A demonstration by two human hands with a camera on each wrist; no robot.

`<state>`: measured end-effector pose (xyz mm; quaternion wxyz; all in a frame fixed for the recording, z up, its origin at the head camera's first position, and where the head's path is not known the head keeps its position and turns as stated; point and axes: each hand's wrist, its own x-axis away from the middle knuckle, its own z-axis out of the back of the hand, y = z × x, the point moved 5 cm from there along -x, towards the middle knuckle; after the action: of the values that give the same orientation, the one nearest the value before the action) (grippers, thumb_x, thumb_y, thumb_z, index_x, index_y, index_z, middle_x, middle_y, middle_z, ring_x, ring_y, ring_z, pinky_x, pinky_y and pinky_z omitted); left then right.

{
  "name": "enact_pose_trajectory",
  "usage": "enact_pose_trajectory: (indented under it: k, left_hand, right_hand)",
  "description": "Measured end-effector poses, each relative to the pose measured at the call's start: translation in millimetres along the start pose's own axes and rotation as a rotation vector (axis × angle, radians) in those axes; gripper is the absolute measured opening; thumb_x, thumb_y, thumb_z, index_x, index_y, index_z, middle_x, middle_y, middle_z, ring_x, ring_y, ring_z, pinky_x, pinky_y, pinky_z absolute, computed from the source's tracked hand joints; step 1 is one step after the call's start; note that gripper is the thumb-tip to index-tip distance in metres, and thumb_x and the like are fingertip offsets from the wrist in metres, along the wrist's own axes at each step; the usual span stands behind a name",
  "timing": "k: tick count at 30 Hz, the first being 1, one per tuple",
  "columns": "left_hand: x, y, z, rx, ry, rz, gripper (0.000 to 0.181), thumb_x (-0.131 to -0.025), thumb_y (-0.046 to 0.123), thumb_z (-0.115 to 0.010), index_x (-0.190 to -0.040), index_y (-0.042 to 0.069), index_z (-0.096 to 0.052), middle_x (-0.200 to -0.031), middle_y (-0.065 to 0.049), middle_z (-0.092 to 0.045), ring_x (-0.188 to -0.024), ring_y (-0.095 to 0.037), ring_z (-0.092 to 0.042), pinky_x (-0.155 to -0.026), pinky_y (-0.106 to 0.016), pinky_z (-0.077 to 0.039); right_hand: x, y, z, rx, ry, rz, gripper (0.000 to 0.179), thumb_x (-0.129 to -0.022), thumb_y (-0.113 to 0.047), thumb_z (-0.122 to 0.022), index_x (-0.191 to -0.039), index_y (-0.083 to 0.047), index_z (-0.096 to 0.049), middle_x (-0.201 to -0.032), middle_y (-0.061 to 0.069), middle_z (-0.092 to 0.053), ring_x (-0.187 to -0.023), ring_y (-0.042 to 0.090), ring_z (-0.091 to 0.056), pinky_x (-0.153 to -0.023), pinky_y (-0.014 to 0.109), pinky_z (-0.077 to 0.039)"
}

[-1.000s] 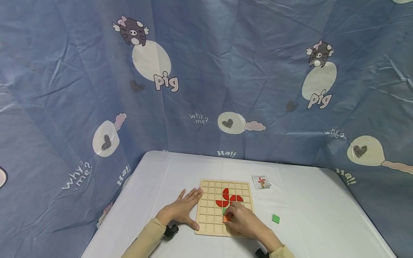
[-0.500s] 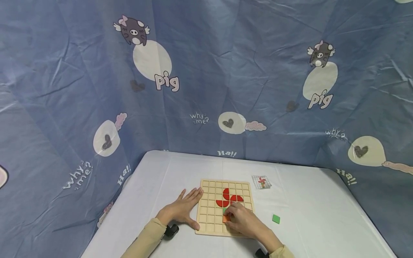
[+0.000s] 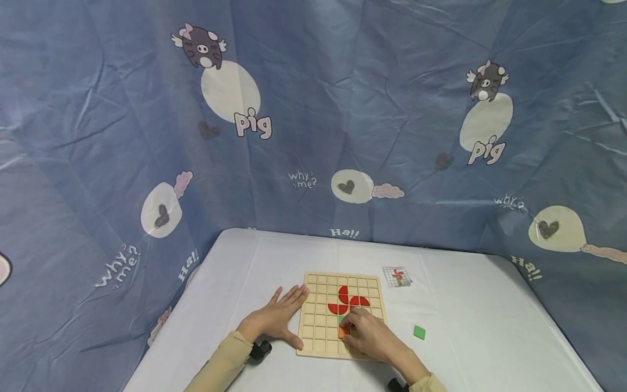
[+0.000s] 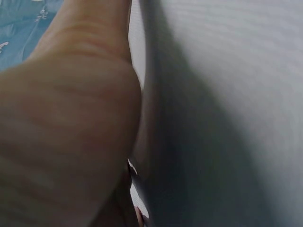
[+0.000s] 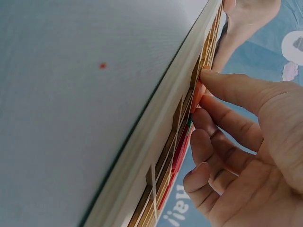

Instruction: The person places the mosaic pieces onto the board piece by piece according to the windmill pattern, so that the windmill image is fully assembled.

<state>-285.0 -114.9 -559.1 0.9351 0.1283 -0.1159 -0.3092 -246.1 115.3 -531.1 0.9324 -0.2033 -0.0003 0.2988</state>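
A wooden grid board (image 3: 315, 332) lies on the white table. Red rounded pieces (image 3: 338, 309) form a pinwheel on it, and a green piece (image 3: 341, 319) sits just below them. Under the green one, my right hand (image 3: 371, 334) pinches an orange tile (image 3: 343, 333) between thumb and index finger, down at the grid. The right wrist view has this orange tile (image 5: 198, 97) edge-on at the fingertips, the other fingers loosely bent. My left hand (image 3: 277, 317) rests with fingers spread along the board's left edge. Its wrist view mostly holds the blurred palm (image 4: 71, 137) and table.
Right of the board lies a loose green tile (image 3: 419, 332). A pattern card (image 3: 396, 276) printed with a red, orange and green figure is near the board's upper right corner. Blue printed cloth (image 3: 313, 136) hangs behind and beside the table.
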Motion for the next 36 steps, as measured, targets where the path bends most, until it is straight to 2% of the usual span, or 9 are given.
enact_pose_trajectory:
  k: [8, 19, 20, 23, 26, 27, 30, 33, 36]
  left_hand:
    - [-0.2, 1.4, 0.4, 0.003, -0.004, 0.000, 0.133, -0.059, 0.072, -0.074, -0.156, 0.007, -0.009, -0.164, -0.011, -0.006, -0.151, -0.031, -0.007, -0.119, -0.060, -0.003]
    - [-0.4, 1.3, -0.1, -0.012, 0.000, 0.001, 0.134, -0.059, 0.073, -0.073, -0.155, 0.006, -0.010, -0.163, -0.011, -0.006, -0.151, -0.031, -0.007, -0.120, -0.060, -0.004]
    - [-0.3, 1.2, -0.2, -0.008, 0.001, 0.002, 0.133, -0.059, 0.073, -0.074, -0.155, 0.006, -0.010, -0.163, -0.011, -0.007, -0.151, -0.031, -0.008, -0.120, -0.060, -0.004]
    - [-0.4, 1.3, -0.2, -0.005, 0.001, 0.003, 0.133, -0.058, 0.073, -0.073, -0.156, 0.007, -0.010, -0.164, -0.011, -0.007, -0.151, -0.031, -0.008, -0.120, -0.060, -0.004]
    - [-0.6, 1.6, -0.1, -0.012, 0.001, 0.001, 0.133, -0.059, 0.073, -0.073, -0.155, 0.007, -0.010, -0.163, -0.011, -0.007, -0.151, -0.031, -0.008, -0.119, -0.061, -0.005]
    - [-0.6, 1.7, 0.1, -0.017, 0.000, 0.002, 0.133, -0.059, 0.073, -0.073, -0.155, 0.007, -0.010, -0.163, -0.011, -0.007, -0.151, -0.031, -0.008, -0.119, -0.060, -0.004]
    - [-0.6, 1.5, 0.7, -0.021, -0.002, 0.007, 0.133, -0.059, 0.073, -0.074, -0.155, 0.006, -0.010, -0.164, -0.011, -0.006, -0.151, -0.031, -0.007, -0.120, -0.060, -0.004]
    - [-0.4, 1.2, 1.0, -0.016, -0.010, 0.014, 0.133, -0.059, 0.074, -0.072, -0.156, 0.008, -0.008, -0.164, -0.010, -0.004, -0.151, -0.030, -0.005, -0.120, -0.060, -0.003]
    - [-0.1, 1.4, 1.3, -0.011, -0.012, 0.009, 0.134, -0.060, 0.074, -0.072, -0.156, 0.008, -0.006, -0.164, -0.010, -0.003, -0.151, -0.030, -0.005, -0.120, -0.060, -0.002]
  right_hand:
    - [-1.3, 2.1, 0.4, -0.028, -0.032, -0.037, 0.018, -0.084, -0.029, -0.075, -0.098, -0.020, -0.069, -0.093, -0.013, -0.057, -0.080, 0.001, -0.049, -0.067, 0.023, -0.048]
    - [-0.5, 2.5, 1.4, -0.054, -0.037, -0.029, 0.016, -0.083, -0.026, -0.076, -0.096, -0.020, -0.069, -0.093, -0.012, -0.058, -0.080, 0.004, -0.051, -0.070, 0.021, -0.048]
    - [0.0, 2.8, 1.1, -0.050, -0.032, -0.031, 0.016, -0.083, -0.026, -0.076, -0.096, -0.019, -0.069, -0.094, -0.011, -0.058, -0.082, 0.005, -0.052, -0.071, 0.023, -0.049]
    - [2.4, 4.6, 2.5, -0.051, -0.008, -0.049, 0.017, -0.083, -0.028, -0.076, -0.097, -0.020, -0.069, -0.105, -0.006, -0.063, -0.102, 0.016, -0.061, -0.086, 0.034, -0.055]
    - [6.6, 8.7, 5.9, -0.065, 0.016, -0.078, 0.016, -0.084, -0.029, -0.074, -0.097, -0.021, -0.069, -0.107, -0.006, -0.065, -0.108, 0.019, -0.061, -0.088, 0.040, -0.054]
    - [8.1, 10.8, 7.6, -0.073, 0.025, -0.088, 0.015, -0.085, -0.029, -0.074, -0.096, -0.022, -0.068, -0.106, -0.006, -0.065, -0.107, 0.017, -0.061, -0.087, 0.038, -0.054]
    - [13.6, 18.0, 13.0, -0.101, 0.044, -0.108, 0.012, -0.086, -0.028, -0.073, -0.096, -0.023, -0.067, -0.097, -0.012, -0.062, -0.086, 0.004, -0.055, -0.070, 0.026, -0.051]
    - [20.2, 26.2, 19.8, -0.126, 0.070, -0.119, 0.013, -0.086, -0.025, -0.074, -0.096, -0.021, -0.066, -0.094, -0.012, -0.061, -0.078, 0.001, -0.051, -0.064, 0.019, -0.047]
    - [27.8, 34.5, 27.4, -0.137, 0.099, -0.141, 0.016, -0.084, -0.023, -0.075, -0.096, -0.019, -0.066, -0.092, -0.010, -0.060, -0.077, 0.003, -0.051, -0.062, 0.018, -0.046]
